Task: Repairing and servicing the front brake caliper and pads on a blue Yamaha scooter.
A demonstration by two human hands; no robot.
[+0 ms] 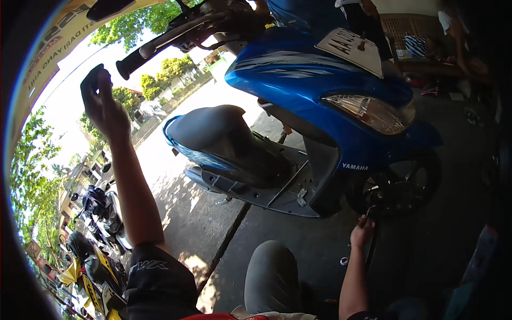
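My left hand is raised at the upper left, just below and left of the black handlebar grip of a blue scooter. Its fingers are loosely bent, light shows through a gap between them, and I see nothing held. Low on the right, my right hand is closed round a thin metal tool. The tool's tip points up at the lower edge of the scooter's dark front wheel. Shadow hides whether it touches the wheel. The tool's exact kind is too small to make out.
A white plate sits on the scooter's front. People stand behind it, with a wooden bench at the back right. Several parked motorcycles line the left. A small round object lies beside my right forearm. My bent knee is below the footboard.
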